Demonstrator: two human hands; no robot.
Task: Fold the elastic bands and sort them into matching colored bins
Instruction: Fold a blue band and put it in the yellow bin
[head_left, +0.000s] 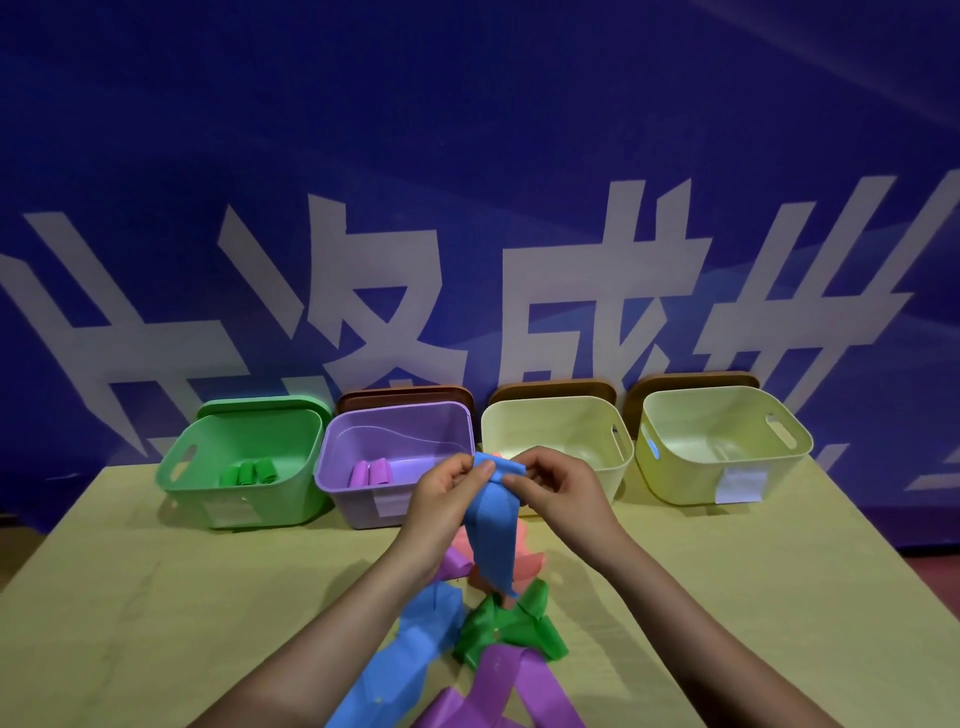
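At centre frame, a long blue elastic band (491, 525) hangs from the left hand (445, 491) and right hand (556, 488), both pinching its top edge, apparently to start a fold. Below lies a heap of unsorted bands (467, 639). Behind, a green plastic bin (291, 483) holds three green rolls (248, 472), a purple bin (358, 499) two purple rolls (370, 473); two pale yellow bins (727, 467) look empty.

Bins (395, 467) behind – table (156, 597) sides free
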